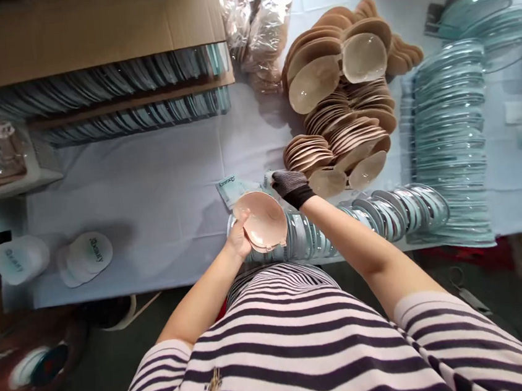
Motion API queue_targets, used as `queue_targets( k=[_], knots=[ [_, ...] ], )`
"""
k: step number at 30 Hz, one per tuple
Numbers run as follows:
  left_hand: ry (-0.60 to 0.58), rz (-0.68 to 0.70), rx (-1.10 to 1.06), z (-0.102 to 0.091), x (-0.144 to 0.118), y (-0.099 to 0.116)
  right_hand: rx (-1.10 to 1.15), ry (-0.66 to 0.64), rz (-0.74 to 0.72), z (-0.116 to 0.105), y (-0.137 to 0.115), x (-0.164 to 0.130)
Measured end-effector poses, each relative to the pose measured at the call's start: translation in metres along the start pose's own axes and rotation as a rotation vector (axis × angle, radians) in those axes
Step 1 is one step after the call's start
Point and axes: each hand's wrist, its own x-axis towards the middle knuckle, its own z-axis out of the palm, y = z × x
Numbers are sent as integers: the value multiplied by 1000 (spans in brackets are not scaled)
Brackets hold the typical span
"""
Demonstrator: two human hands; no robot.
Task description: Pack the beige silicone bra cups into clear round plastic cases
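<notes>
My bare left hand (240,238) is closed on the edge of a beige stick-on bra cup (263,217), its hollow side facing up and a small clear clasp at the near edge. My right hand (287,185), in a dark knit glove, is just beyond the cup with its fingers pressed together. Whatever lies at those fingertips is too small to make out. Beneath, partly covered by the cup, lies a pale printed packet (231,189). To the right of my gloved hand, several stacks of beige bra cups (357,135) lean together, some with shiny pale inner faces.
Clear plastic shells (451,144) form a long row at the right, and more shells (384,210) line the front edge. An open cardboard box (85,33) of shells stands at the back left. Bagged cups (261,21) lie at the back. White printed cards (90,254) sit front left.
</notes>
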Motion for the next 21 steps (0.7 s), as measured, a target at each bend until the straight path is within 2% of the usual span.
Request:
queue_targets(
  k=[3, 6, 7, 9, 12, 14, 16, 19, 21],
  knots=[
    [-83, 112, 27, 14, 3, -2, 322, 168, 115, -27, 28, -47],
    [-219, 222, 71, 37, 3, -16, 755, 237, 14, -28, 39, -95],
    [-262, 239, 89, 45, 2, -24, 832, 271, -15, -21, 36, -107],
    [-286, 251, 152, 58, -1, -43, 830, 379, -2, -1, 28, -126],
    [-127, 281, 266, 68, -2, -74, 753, 543, 108, 31, 24, -147],
    [-12, 312, 280, 72, -2, -91, 881, 648, 156, 49, 32, -166],
    [30, 328, 263, 76, -3, -107, 1099, 717, 191, 67, 43, -190],
    [30, 338, 286, 87, -7, -132, 1396, 578, 179, 94, 55, -224],
    [30, 311, 321, 96, -11, -153, 1438, 530, 216, 112, 59, -238]
  ],
)
